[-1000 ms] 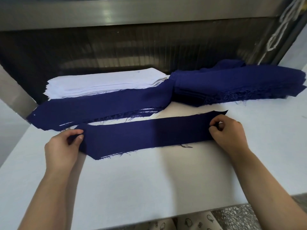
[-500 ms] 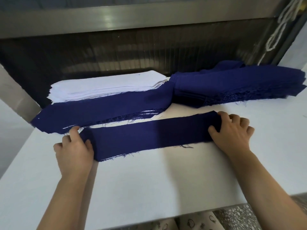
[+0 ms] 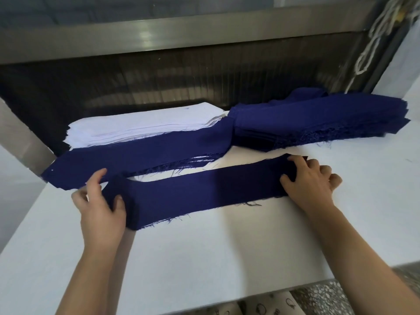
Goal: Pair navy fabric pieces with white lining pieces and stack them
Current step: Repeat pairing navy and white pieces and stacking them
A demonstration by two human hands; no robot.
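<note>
- Navy strip (image 3: 204,192): laid on bench (image 3: 204,258), ends gripped by curled fingers of left hand (image 3: 100,208) and right hand (image 3: 311,178).
- Lining stack (image 3: 141,126): placed at 11 o'clock.
- Navy pile (image 3: 318,119): placed at 1 o'clock.

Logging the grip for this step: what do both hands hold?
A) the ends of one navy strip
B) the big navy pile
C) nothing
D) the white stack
A: the left hand and the right hand each grip one end of the navy strip, which lies across the table.
</note>
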